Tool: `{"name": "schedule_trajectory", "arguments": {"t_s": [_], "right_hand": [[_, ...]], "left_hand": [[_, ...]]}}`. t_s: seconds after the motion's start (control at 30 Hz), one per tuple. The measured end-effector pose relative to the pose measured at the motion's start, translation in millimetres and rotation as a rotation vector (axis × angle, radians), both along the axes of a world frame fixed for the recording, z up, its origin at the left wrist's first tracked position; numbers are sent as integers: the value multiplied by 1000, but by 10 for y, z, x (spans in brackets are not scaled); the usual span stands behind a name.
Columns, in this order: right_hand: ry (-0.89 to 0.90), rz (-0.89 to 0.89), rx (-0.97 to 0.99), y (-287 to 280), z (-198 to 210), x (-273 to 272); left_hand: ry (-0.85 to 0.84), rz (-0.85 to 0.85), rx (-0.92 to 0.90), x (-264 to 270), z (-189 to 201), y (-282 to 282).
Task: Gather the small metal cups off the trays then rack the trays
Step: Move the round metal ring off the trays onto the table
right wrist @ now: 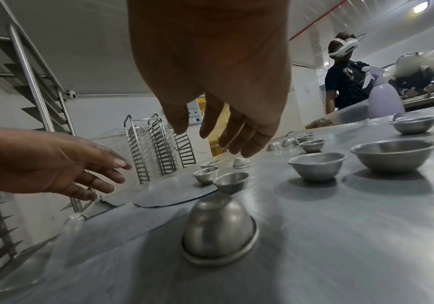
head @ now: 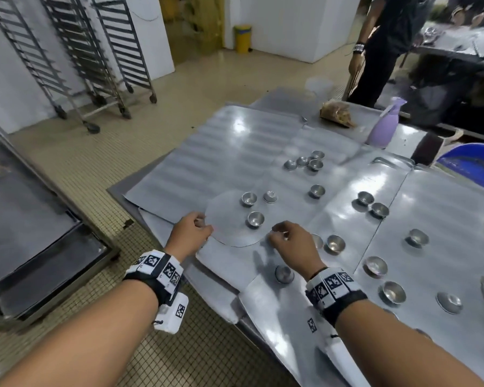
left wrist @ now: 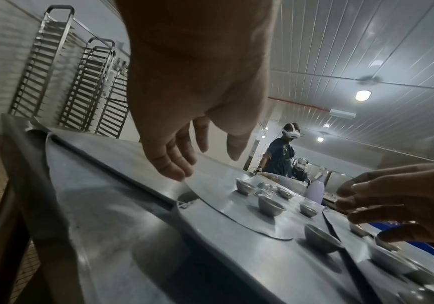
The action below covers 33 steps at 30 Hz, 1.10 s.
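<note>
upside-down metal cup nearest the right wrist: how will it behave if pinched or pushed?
The small inverted metal cup is a smooth, glossy dome, so fingers would probably slip; gripping its flared rim looks safer. Rim-down on the shiny metal tray, it likely slides rather than tips. It looks thin-walled, probably light.

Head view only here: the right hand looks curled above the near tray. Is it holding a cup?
Observer: No. The right wrist view shows the right hand with its fingers extended and nothing in them.
Operator: And the cup just under that wrist?
Observer: That cup stands upside down, with its rim on the tray.
Operator: Is the left hand gripping the round sheet?
Observer: No grip. The left hand has loose fingers, and its fingertips are at the edge of the round sheet.
</note>
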State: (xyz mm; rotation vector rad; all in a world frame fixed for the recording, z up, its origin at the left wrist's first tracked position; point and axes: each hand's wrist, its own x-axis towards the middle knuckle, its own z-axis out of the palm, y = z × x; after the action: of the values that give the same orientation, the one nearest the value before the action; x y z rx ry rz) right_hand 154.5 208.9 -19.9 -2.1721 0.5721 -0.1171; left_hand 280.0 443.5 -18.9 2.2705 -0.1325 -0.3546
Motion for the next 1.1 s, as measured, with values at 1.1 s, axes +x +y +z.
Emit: {"name": "schedule_trajectory", "arguments": {"t_s": [1.1], "right_hand": [[267,132,-311,-620,-290,1128]], "left_hand": [[260,83,-317,828,-588,-250]]}}
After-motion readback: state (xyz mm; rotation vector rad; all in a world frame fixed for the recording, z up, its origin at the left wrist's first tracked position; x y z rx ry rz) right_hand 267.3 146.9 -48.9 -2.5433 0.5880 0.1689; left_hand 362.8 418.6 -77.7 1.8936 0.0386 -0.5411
